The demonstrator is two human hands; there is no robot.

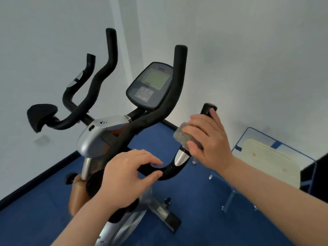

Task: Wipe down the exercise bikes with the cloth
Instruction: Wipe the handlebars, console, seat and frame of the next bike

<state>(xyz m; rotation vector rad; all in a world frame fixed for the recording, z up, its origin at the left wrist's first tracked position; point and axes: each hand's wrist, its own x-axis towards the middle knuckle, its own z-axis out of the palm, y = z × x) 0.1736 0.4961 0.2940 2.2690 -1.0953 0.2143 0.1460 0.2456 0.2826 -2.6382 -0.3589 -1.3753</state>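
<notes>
The right hand (207, 139) is wrapped around the right handlebar grip (208, 108) of the exercise bike (99, 137), with a grey cloth (184, 136) bunched between its palm and the bar. The fingers curl over the cloth, so the hand grasps cloth and grip together; only the grip's black end cap shows above the fingertips, and a silver sensor plate (181, 157) shows just below the hand. The left hand (127, 176) holds the lower bend of the same black handlebar (170, 172), thumb under the bar and fingers curled over its top, beside the silver plate.

From that bend the padded bar rises past the console (152, 86), a dark oval panel with a pale blank screen and a block of buttons beneath it, tilted toward the person. The inner right horn (180, 68) stands just beside the console's right edge. On the far side the left horns curve upward, and a black elbow pad (40, 116) sits at the bar's outer left end. A silver housing (95, 137) caps the stem below the console, with the silver post running down from it.

The bike stands on a blue floor (195, 201) near the corner of two white walls (248, 50). Its front foot (165, 215) rests on the floor below the hands. At the right edge of the floor stands a clear glass table (276, 144) with a cream mat (269, 162) lying on it, well apart from the bike.
</notes>
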